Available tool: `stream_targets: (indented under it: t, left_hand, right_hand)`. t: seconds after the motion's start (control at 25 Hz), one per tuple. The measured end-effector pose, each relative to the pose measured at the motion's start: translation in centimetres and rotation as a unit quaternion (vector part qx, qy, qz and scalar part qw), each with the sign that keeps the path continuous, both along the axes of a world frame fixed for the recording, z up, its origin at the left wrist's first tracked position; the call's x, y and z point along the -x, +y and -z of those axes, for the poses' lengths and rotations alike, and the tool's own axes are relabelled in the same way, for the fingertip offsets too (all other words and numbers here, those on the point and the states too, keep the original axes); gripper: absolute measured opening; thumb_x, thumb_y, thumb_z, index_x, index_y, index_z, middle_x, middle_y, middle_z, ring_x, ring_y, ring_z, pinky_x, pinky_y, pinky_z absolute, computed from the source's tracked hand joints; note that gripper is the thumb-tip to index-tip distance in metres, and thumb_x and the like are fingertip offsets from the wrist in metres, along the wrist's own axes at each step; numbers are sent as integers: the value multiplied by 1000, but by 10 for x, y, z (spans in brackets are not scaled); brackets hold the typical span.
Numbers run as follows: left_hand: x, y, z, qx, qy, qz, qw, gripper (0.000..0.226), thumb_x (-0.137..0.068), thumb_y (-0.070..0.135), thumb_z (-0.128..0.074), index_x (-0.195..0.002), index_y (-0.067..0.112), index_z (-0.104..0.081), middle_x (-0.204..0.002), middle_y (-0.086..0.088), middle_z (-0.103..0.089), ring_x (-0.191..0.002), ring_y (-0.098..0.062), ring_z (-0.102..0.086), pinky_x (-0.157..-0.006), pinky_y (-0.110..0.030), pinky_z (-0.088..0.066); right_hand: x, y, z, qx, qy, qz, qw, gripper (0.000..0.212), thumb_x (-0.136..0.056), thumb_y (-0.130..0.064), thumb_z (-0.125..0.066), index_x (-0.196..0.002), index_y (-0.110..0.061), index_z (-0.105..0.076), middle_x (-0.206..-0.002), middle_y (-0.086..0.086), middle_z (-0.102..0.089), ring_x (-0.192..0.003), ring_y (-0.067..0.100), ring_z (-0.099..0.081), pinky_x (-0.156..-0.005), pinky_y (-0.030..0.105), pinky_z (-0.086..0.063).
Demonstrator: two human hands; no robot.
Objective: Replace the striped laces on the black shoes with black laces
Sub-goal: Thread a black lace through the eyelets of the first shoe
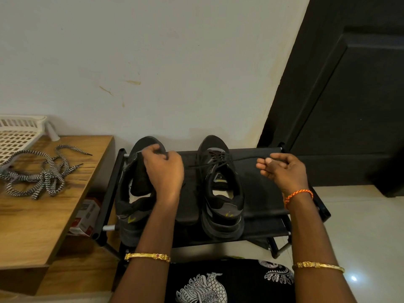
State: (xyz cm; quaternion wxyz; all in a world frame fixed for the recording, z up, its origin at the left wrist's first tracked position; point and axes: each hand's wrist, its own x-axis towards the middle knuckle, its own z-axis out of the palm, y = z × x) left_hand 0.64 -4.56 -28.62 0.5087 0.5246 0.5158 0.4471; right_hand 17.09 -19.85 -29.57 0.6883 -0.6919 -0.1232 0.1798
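No legible text, brand name or number can be made out. A small pale mark, possibly a digit, is seen on the tongue label of the right-hand black shoe point(220, 178), but it cannot be read. Print on a red-and-white box point(86, 217) under the wooden table point(39, 226) is blurred. White figurative motifs, not lettering, are borne by the black garment point(229, 283).
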Motion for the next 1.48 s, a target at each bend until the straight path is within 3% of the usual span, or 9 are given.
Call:
stream_targets:
  t: [0.12, 0.2, 0.4, 0.52, 0.64, 0.8, 1.0, 1.16, 1.48]
  left_hand:
    - [-7, -16, -3, -222, 92, 113, 964, 43, -85, 16, -62, -126, 26, -53, -121, 4, -51, -115, -17, -45, -100, -42, -37]
    - [-16, -27, -3, -278, 106, 225, 928, 33, -89, 26, -62, -121, 32, -60, -120, 15, -56, -127, -12, -37, -110, -49, -25]
    - [-25, -36, 2, -275, 84, 295, 911, 10, -88, 28, -64, -88, 37, -69, -91, 18, -69, -100, -4, -60, -99, -48, -40]
    - [-25, -30, 5, -248, 130, 256, 925, 22, -88, 29, -64, -72, 42, -57, -75, 24, -61, -90, -3, -61, -98, -39, -34]
    - [-26, -29, 12, -248, 240, 226, 911, 12, -92, 30, -58, -82, 37, -60, -84, 19, -56, -101, -8, -51, -76, -27, -13]
    - [-33, -34, 27, -245, 286, 240, 895, 6, -90, 30, -61, -91, 29, -67, -111, 14, -39, -117, -9, -29, -83, -25, -7]
    - [-41, -40, 34, -207, 260, 207, 920, 10, -90, 30, -62, -94, 25, -69, -128, 8, -42, -124, -10, -31, -93, -29, -13]
    - [-46, -41, 34, -190, 237, 191, 933, 10, -89, 31, -63, -93, 26, -70, -126, 9, -44, -122, -9, -34, -94, -31, -18]
    - [-48, -39, 37, -184, 227, 215, 932, 8, -87, 31, -65, -89, 24, -69, -121, 8, -47, -120, -11, -36, -91, -32, -21]
  right_hand:
    - [13, 8, -7, -7, -53, -73, 996, 6, -85, -6, -65, -82, -11, -63, -71, -2, -69, -64, 3, -65, -55, 13, -51]
    - [20, 17, -10, 11, -119, -111, 987, 9, -81, -8, -70, -75, -15, -67, -63, -12, -66, -61, -5, -59, -54, 8, -45]
    - [27, 24, -9, -4, -141, -172, 975, 12, -84, -6, -66, -81, -17, -70, -76, -9, -69, -70, -8, -62, -62, 6, -46]
    - [25, 27, -3, 67, -160, -150, 973, 8, -81, -11, -72, -80, -18, -68, -76, -4, -65, -68, -4, -60, -60, 7, -45]
    - [25, 28, 6, 207, -194, -169, 944, 13, -78, -16, -76, -85, -20, -66, -75, -6, -61, -68, 1, -56, -56, 5, -41]
    - [26, 33, 9, 249, -236, -132, 930, 10, -77, -15, -74, -77, -22, -66, -70, -6, -63, -70, 6, -60, -66, 16, -49]
    - [19, 32, 13, 228, -183, -140, 946, 11, -83, -15, -69, -78, -24, -66, -75, -6, -64, -73, 7, -60, -61, 18, -46]
    - [15, 33, 16, 187, -112, -157, 963, 13, -86, -8, -64, -83, -20, -67, -82, 4, -66, -86, 21, -63, -78, 36, -54]
    - [14, 34, 17, 173, -93, -171, 965, 12, -87, -7, -63, -87, -19, -66, -81, 2, -64, -84, 18, -61, -73, 32, -51]
